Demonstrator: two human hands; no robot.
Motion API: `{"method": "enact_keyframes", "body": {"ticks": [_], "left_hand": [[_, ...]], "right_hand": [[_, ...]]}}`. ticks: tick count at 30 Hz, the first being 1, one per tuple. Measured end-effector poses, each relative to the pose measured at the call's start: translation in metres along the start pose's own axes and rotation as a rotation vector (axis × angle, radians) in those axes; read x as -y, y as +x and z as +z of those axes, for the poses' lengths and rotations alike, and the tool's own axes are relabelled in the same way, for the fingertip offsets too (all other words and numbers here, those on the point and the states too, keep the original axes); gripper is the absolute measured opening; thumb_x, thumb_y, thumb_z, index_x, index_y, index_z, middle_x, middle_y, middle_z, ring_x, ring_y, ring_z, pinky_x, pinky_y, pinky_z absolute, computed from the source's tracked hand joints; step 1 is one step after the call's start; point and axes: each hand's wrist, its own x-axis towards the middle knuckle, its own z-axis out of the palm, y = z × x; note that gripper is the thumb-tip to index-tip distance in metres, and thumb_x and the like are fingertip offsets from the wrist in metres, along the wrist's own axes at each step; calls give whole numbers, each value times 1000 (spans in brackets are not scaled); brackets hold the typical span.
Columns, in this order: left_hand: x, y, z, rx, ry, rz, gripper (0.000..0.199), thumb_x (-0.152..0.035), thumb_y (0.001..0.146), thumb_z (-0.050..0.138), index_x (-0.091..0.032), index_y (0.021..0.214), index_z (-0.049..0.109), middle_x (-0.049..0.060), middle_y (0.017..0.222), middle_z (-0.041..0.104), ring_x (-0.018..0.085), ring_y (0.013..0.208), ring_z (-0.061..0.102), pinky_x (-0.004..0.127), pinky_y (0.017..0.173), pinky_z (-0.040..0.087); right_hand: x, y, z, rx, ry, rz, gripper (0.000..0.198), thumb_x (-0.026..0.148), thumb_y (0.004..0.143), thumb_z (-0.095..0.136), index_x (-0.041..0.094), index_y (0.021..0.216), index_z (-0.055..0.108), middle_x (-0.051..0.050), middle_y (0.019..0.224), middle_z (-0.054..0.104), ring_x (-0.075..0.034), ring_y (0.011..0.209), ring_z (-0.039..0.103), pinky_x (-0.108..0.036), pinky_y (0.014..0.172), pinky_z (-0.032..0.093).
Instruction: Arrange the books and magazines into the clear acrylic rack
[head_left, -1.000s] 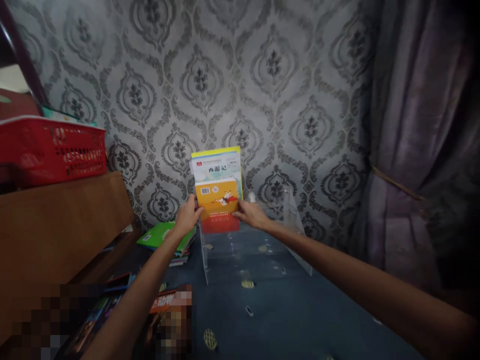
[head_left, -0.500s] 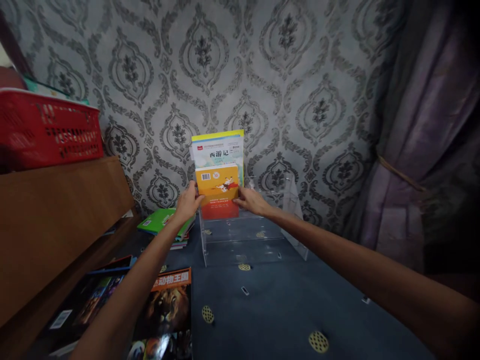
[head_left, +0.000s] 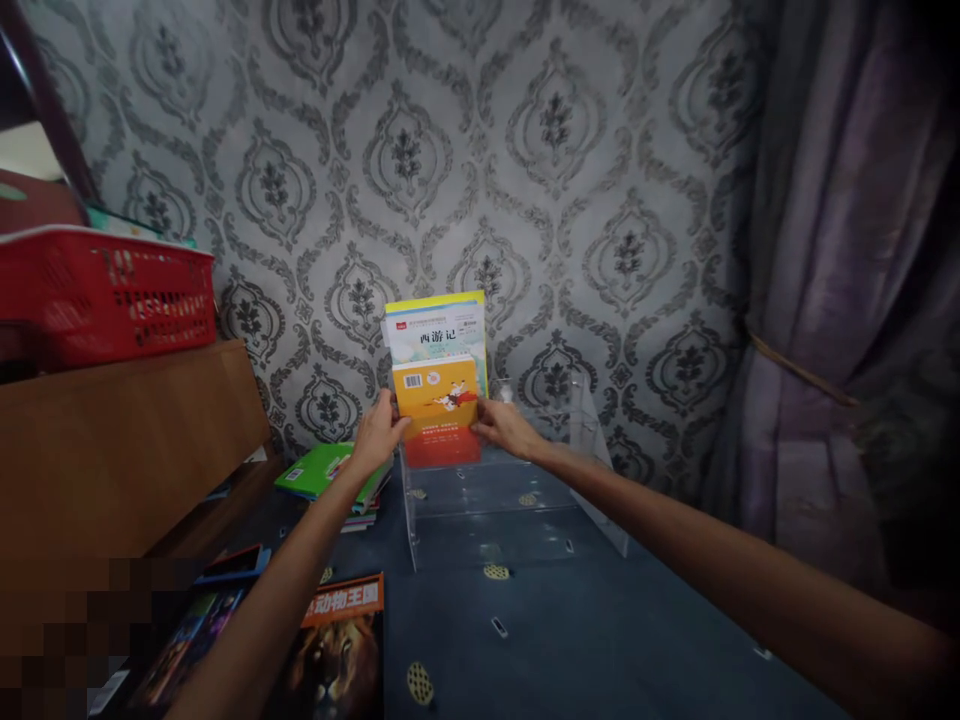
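A yellow-orange book (head_left: 439,415) with a barcode stands upright at the left end of a clear acrylic stand (head_left: 517,523). My left hand (head_left: 377,432) grips its left edge, thumb on the front cover. At the opposite edge my right hand (head_left: 510,429) pinches it in the same way. Behind it rises a taller pale book (head_left: 429,337) with black Chinese characters on its cover, and a yellow edge shows behind that one. The lower part of the taller book is hidden by the orange one.
Left of the stand lies a pile of books topped by a green book (head_left: 319,468). A lion-cover book (head_left: 341,650) is nearer me. A red basket (head_left: 112,300) sits on a brown wooden cabinet (head_left: 127,450). Curtains (head_left: 817,300) hang at the right.
The view has tilted upward, so everything appears lower in the picture. Both hands keep their hold on the orange book, which shows no clear movement against the stand.
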Motion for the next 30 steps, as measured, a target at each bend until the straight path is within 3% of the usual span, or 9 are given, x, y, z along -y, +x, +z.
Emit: {"method": "enact_keyframes", "body": {"ticks": [8,18,30], "left_hand": [[1,-3,-2,13,33,4,29,-23,86,61,-21,112,46,0,86,64,20,81,63,29,70,42],[8,-15,-4,-25,40,-36,37,-23,84,63,-21,117,47,3,96,66,21,88,66,32,76,47],[27,-60,-12,-50,-61,-80,34,-25,83,62,-21,114,49,-1,91,63,16,75,63,31,76,48]], "right_hand": [[0,-1,0,-38,-59,-3,21,20,82,59,17,102,66,-7,88,76,-21,77,69,-26,66,45],[1,-12,0,-52,-67,40,28,29,84,61,20,110,67,-4,87,77,-21,81,71,-26,68,46],[1,-21,6,-84,-42,25,31,25,85,62,19,115,69,-7,96,79,-25,88,73,-29,74,51]]}}
